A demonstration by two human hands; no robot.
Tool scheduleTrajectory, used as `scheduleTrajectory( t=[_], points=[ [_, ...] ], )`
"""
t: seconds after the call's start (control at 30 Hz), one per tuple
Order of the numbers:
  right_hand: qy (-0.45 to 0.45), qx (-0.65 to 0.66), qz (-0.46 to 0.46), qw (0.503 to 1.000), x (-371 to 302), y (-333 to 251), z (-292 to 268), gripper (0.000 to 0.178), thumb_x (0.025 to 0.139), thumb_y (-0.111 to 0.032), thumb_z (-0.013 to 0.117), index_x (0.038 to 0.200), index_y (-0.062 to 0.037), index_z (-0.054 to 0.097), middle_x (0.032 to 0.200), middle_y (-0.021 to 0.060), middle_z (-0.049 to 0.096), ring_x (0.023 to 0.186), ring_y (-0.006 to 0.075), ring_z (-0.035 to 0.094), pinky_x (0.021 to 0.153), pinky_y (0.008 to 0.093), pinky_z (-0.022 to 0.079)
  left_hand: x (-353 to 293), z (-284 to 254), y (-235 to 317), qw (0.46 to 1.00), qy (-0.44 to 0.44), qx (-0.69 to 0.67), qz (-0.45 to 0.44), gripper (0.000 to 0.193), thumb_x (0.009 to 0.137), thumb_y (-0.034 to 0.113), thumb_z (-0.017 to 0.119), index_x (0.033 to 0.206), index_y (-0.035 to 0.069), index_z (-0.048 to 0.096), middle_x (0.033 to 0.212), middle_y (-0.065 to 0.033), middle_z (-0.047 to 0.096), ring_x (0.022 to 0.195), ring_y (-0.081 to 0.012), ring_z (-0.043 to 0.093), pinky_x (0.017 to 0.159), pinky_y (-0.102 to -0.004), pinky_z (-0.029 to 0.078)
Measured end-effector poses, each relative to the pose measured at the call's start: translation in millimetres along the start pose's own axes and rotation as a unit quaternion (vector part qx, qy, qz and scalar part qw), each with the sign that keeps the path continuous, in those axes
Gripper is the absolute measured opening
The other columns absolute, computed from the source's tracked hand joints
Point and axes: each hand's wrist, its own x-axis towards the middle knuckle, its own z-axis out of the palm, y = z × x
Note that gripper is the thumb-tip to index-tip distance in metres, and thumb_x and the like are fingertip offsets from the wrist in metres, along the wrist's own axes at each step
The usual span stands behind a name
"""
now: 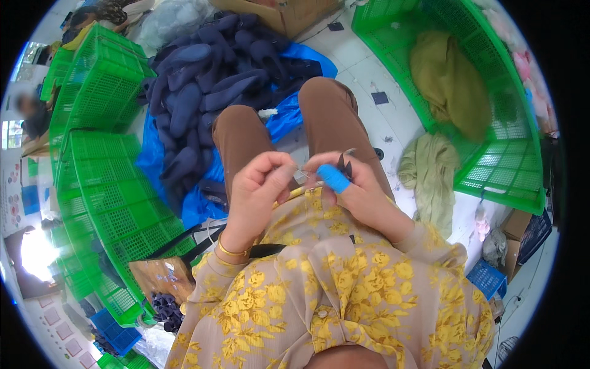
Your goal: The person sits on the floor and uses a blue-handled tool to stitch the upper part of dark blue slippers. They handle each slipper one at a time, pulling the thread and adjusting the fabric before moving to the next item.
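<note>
Over my lap, my left hand (263,189) is closed in a pinch, thumb against fingers. A thin pale strand (300,173), thread or needle I cannot tell, spans the small gap between my two hands. My right hand (362,194) is curled with its fingertips close to the left ones. Blue tape (334,179) wraps one of its digits. Out of the right hand stick the dark pointed blades of a pair of thread snips (345,166); their handles are hidden in the grip.
Beyond my knees, a big heap of dark navy padded fabric pieces (203,86) lies on blue plastic sheeting (157,157). Green crates (117,197) stand on the left. At right, a green crate (498,175) holds olive cloth (445,80); paler cloth (430,169) drapes over its edge.
</note>
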Motion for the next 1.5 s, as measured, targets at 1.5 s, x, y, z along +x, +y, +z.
scheduleTrajectory(
  t=[1.5],
  points=[
    [0.332,-0.037,-0.571,0.750,-131.3,-387.3,-245.8,0.019,0.095,-0.002,0.041,0.105,-0.0011,0.057,0.093,0.0127,0.055,0.067,0.0161,0.049,0.076,0.0311,0.052,140.6,49.9,-56.2,0.833,-0.099,0.418,0.350,0.007,0.086,0.007,0.059,0.091,0.002,0.061,0.092,-0.0153,0.058,0.087,-0.0349,0.057,0.074,-0.0399,0.048]
  ],
)
